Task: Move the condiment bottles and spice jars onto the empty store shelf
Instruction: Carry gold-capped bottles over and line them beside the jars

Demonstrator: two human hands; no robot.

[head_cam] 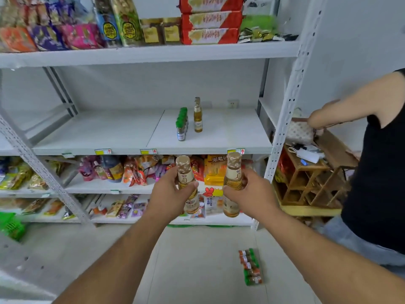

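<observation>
condiment bottles fill both hands: the left hand (173, 189) is wrapped around one amber bottle (186, 183), the right hand (247, 191) around another (232, 185), both upright and held below the shelf's front edge. a shrink-wrapped pack of spice jars (251, 267) lies on the floor to the right. farther back, the mostly bare shelf (109, 132) carries a row of green-capped jars (182, 123) just beside a third bottle (198, 115).

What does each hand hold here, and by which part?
The left hand grips one amber condiment bottle around its middle; the right hand grips a second bottle likewise, caps up.
</observation>
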